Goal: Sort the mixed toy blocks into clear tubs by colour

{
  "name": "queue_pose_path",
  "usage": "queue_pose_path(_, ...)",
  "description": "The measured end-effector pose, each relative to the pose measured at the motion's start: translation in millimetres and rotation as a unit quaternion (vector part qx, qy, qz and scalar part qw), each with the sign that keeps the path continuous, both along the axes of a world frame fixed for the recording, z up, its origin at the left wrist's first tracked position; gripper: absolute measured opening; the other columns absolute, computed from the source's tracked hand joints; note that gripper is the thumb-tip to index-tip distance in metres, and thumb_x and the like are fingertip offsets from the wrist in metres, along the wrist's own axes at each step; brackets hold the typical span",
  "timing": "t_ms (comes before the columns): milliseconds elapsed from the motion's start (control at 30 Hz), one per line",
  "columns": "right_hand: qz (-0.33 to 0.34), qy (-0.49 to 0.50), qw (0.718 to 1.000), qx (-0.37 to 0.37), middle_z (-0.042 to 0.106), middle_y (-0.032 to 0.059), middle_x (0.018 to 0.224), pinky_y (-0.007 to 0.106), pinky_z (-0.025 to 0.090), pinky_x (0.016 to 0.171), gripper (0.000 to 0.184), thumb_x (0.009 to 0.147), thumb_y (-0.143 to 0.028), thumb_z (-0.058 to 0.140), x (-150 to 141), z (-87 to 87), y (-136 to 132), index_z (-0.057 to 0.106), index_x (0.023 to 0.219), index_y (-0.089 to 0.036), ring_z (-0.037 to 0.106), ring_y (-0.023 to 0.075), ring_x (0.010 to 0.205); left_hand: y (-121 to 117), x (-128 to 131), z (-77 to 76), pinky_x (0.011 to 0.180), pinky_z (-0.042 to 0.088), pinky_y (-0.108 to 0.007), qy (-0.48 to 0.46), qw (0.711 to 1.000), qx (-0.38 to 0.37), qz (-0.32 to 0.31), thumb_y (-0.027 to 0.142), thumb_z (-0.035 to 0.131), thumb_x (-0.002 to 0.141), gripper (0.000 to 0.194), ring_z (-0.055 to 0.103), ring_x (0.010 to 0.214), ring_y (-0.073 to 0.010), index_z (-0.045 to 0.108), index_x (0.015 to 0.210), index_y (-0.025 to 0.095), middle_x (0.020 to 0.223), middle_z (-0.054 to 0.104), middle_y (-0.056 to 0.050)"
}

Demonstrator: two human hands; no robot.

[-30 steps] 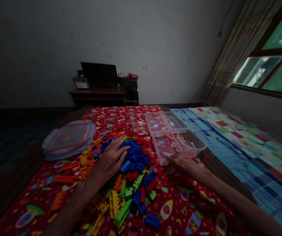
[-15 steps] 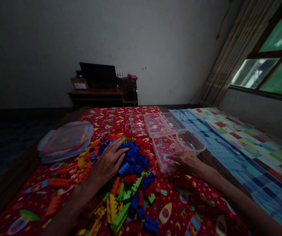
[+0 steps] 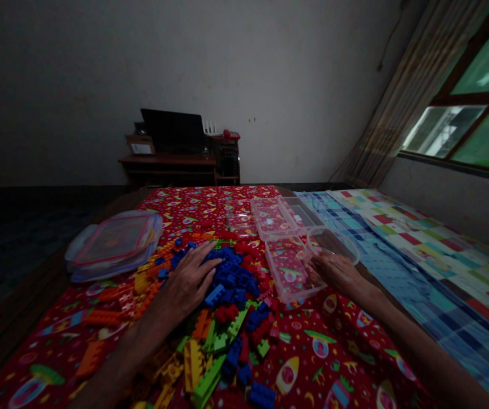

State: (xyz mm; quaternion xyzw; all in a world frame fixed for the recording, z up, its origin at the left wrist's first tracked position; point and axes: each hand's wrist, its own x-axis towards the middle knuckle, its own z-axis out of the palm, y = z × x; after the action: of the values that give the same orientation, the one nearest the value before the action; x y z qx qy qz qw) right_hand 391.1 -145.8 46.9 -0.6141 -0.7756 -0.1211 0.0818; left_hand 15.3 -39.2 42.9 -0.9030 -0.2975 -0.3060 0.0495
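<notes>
My left hand (image 3: 193,276) lies over a pile of plastic building blocks, fingers stretched out and apart, resting on the blue blocks (image 3: 235,272). It is open and has no block gripped. My right hand (image 3: 335,271) is at the near side of a clear round tub (image 3: 335,237), beside a clear rectangular box (image 3: 289,267). Its fingers are bent and bunched toward the left; whether they grip a wall of either container cannot be made out. Yellow blocks (image 3: 192,363), green blocks (image 3: 210,379) and orange blocks (image 3: 103,317) surround the blue ones.
Stacked clear lids (image 3: 114,241) lie left of the pile. More clear boxes (image 3: 272,216) stand beyond the near box. Everything rests on a red patterned cloth (image 3: 295,341). To the right are blue checked bedding (image 3: 393,272) and a window; a desk (image 3: 167,160) with a monitor stands by the wall.
My right hand has moved right, from the near rectangular box to the round tub's near side. That box has shifted slightly toward me. My left hand stays on the blue blocks.
</notes>
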Motion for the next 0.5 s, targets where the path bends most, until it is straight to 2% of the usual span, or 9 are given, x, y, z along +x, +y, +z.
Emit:
queue_pose_path(133,0.032,0.032,0.998,0.041,0.068,0.0119,0.086,0.026,0.044,0.067,0.029,0.094,-0.029,0.038,8.9,19.4,20.3,0.064,0.099,-0.017,0.061,0.0175,0.076,0.8,1.0,-0.8,0.11,0.036,-0.046,-0.001,1.0,0.004,-0.002,0.028,0.038,0.094,0.031,0.041,0.131,-0.0248,0.063,0.109,0.018,0.138,0.047,-0.012)
queue_pose_path(200,0.057,0.035,0.995,0.068,0.068,0.0133,0.091,0.027,0.044,0.071,0.034,0.096,-0.031,0.034,11.7,32.4,46.5,0.062,0.106,-0.015,0.061,0.0182,0.08,1.0,1.6,-0.7,0.11,0.036,-0.047,-0.001,1.0,0.005,-0.001,0.028,0.038,0.094,0.031,0.041,0.131,-0.0253,0.062,0.11,0.018,0.14,0.046,-0.011)
queue_pose_path(267,0.071,0.019,0.996,0.053,0.068,0.0144,0.097,0.028,0.045,0.076,0.037,0.097,-0.033,0.033,11.0,44.9,80.5,0.06,0.114,-0.014,0.062,0.0189,0.085,0.8,1.6,-0.3,0.11,0.036,-0.048,0.0,1.0,0.007,0.001,0.028,0.038,0.094,0.031,0.04,0.132,-0.0258,0.062,0.111,0.018,0.141,0.046,-0.011)
queue_pose_path(333,0.042,-0.017,0.999,-0.004,0.066,0.0171,0.108,0.029,0.043,0.083,0.04,0.096,-0.036,0.037,6.0,54.2,116.7,0.056,0.122,-0.012,0.061,0.0214,0.099,0.6,0.8,0.2,0.109,0.036,-0.049,0.002,1.0,0.007,0.001,0.028,0.038,0.094,0.032,0.04,0.132,-0.0261,0.062,0.111,0.018,0.141,0.045,-0.011)
queue_pose_path(367,0.02,-0.046,0.996,-0.075,0.066,0.0167,0.11,0.028,0.043,0.084,0.041,0.097,-0.036,0.036,2.3,57.0,133.4,0.056,0.124,-0.013,0.061,0.0213,0.101,0.5,0.1,0.4,0.11,0.035,-0.049,0.002,1.0,0.007,0.002,0.028,0.038,0.094,0.032,0.04,0.132,-0.0259,0.062,0.111,0.018,0.141,0.046,-0.011)
queue_pose_path(433,-0.026,-0.091,0.976,-0.194,0.067,0.0149,0.111,0.026,0.043,0.085,0.045,0.098,-0.039,0.03,-5.7,58.6,160.4,0.061,0.12,-0.015,0.062,0.0203,0.103,0.5,-1.8,0.3,0.11,0.035,-0.048,0.002,1.0,0.007,0.003,0.029,0.038,0.094,0.032,0.04,0.132,-0.0254,0.062,0.111,0.018,0.14,0.046,-0.011)
queue_pose_path(500,-0.059,-0.115,0.96,-0.248,0.068,0.016,0.109,0.025,0.043,0.083,0.051,0.099,-0.041,0.026,-12.2,56.0,176.3,0.067,0.111,-0.012,0.063,0.021,0.102,1.1,-3.7,-0.5,0.11,0.035,-0.048,0.001,1.0,0.008,0.006,0.029,0.038,0.094,0.032,0.041,0.131,-0.0251,0.062,0.11,0.019,0.14,0.047,-0.01)
